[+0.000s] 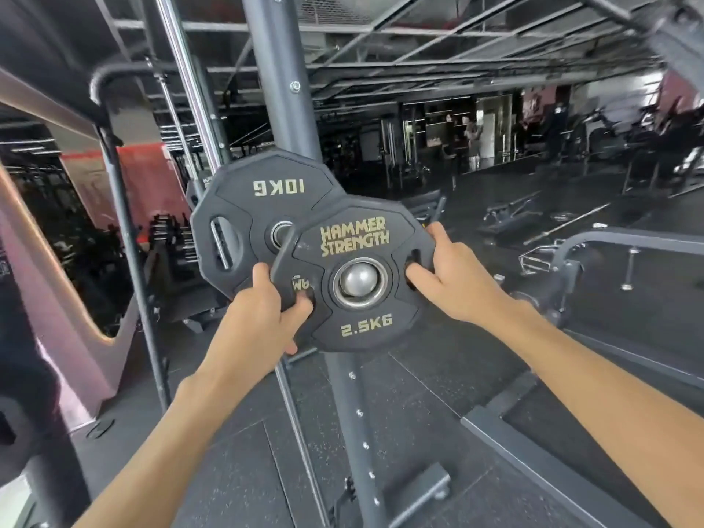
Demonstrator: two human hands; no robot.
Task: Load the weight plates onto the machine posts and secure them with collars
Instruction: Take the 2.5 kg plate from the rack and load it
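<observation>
- 2.5 kg plate (358,238): black with gold lettering, held face-on in front of the machine's upright column (282,89). Its centre hole rings the rounded end of a post (360,280).
- Post: the silver tip shows inside the hole. How far the plate sits along it cannot be told from this angle.
- 10 kg plate (259,207): lettering upside down, behind and up-left of the small plate and partly overlapped by it. Its own hub shows at the edge of the overlap.
- Left hand (266,314): clamped on the small plate's lower-left rim, fingers hooked into a grip slot.
- Right hand (445,276): clamped on the right rim, fingers in the opposite slot.
- collar: none in view.
- Step, as judged: seating the small plate on its post.
- Next move, as judged: push evenly with both hands, keeping the plate square to the post, until it is home. Then fetch a collar.
</observation>
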